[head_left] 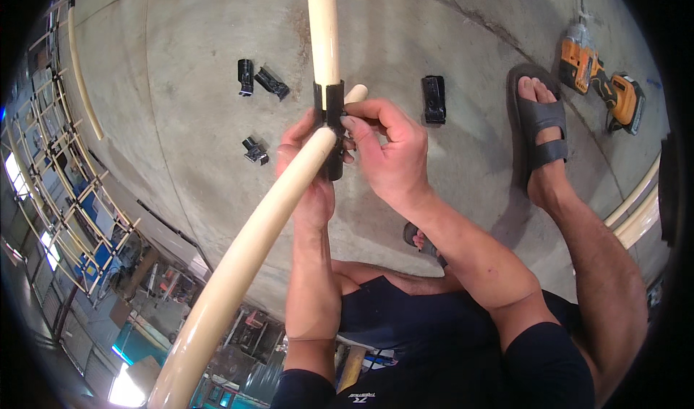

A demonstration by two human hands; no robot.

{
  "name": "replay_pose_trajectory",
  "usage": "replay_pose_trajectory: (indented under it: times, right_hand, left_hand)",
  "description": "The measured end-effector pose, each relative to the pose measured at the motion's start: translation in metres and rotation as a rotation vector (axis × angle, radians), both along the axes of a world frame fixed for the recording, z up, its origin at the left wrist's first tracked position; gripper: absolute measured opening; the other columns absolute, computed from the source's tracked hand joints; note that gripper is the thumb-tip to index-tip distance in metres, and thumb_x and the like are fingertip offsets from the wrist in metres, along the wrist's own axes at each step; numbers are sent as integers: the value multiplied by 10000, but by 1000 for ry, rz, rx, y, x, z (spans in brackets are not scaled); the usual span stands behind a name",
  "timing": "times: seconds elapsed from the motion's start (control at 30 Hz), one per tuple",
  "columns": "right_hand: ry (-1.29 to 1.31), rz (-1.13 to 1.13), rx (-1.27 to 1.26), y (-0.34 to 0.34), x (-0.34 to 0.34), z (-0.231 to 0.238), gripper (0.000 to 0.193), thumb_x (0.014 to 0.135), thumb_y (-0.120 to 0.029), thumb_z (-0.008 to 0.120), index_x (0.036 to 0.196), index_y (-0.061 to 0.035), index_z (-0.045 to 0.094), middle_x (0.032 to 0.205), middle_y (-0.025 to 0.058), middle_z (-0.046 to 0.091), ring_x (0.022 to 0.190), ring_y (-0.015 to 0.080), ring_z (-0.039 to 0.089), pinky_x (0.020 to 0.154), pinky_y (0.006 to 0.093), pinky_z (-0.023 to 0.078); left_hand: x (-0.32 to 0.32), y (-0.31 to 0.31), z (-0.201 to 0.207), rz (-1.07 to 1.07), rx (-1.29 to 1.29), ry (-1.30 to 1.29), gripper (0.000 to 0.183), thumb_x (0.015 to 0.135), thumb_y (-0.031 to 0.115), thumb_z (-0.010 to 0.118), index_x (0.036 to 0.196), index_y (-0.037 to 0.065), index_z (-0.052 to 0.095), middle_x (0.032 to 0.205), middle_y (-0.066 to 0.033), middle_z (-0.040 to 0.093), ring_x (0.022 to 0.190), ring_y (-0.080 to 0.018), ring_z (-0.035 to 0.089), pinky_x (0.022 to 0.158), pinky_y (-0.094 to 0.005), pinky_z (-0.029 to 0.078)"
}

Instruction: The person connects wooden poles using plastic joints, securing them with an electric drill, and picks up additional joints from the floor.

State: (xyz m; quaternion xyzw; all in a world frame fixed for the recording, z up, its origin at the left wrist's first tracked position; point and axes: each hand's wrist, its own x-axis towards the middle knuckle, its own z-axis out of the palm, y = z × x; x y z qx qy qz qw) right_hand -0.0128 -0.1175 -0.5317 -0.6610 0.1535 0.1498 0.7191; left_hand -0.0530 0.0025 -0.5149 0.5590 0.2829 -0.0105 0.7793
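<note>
A black metal pipe joint sits where cream-coloured pipes meet, in front of me. One cream pipe runs from it toward the far edge, and a longer one slants down toward my near left. A short pipe end shows behind the joint. My left hand is closed around the joint from the left and below, partly hidden by the slanting pipe. My right hand presses thumb and forefinger together against the joint's right side; whatever small thing is between them is hidden.
Loose black joint pieces lie on the concrete floor: a pair at far left, a smaller one nearer, another to the right. An orange cordless power driver lies beyond my sandalled foot. A pipe rack stands left.
</note>
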Motion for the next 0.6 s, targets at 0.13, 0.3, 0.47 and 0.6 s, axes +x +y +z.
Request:
replay_pose_trajectory:
  times: [0.13, 0.3, 0.47, 0.6]
  right_hand:
    - [-35, 40, -13, -1, 6, -3, 47, 900, -34, 686, 911, 7, 666, 820, 132, 667, 683, 275, 674, 614, 381, 533]
    - [-536, 113, -208, 6, 15, -28, 212, 972, -130, 637, 801, -19, 578, 712, 161, 572, 584, 385, 532, 546, 465, 438]
    - [-269, 344, -194, -6, 19, -25, 190, 989, -170, 637, 894, -8, 606, 695, 151, 610, 643, 370, 600, 571, 447, 473]
    - [-142, 263, -44, -20, 18, -18, 152, 967, -141, 665, 1016, -10, 607, 811, 168, 674, 733, 369, 664, 603, 430, 507]
  left_hand:
    - [-3, -2, 10, -116, 82, 74, 781, 1040, 594, 441, 1497, -38, 393, 1309, -120, 587, 1051, -206, 615, 861, -364, 516]
    - [-9, -1, 2, -172, 178, 7, 658, 1005, 295, 625, 1526, -9, 362, 1282, -97, 579, 1011, -165, 592, 800, -318, 513]
    - [-6, -14, 8, -130, 289, 88, 618, 948, 68, 672, 1497, 26, 390, 1046, -27, 604, 822, -75, 571, 706, -236, 499]
    - [-6, -20, 9, -101, 363, 93, 569, 962, 23, 632, 1479, -9, 396, 1156, -76, 604, 798, -107, 581, 658, -249, 490]
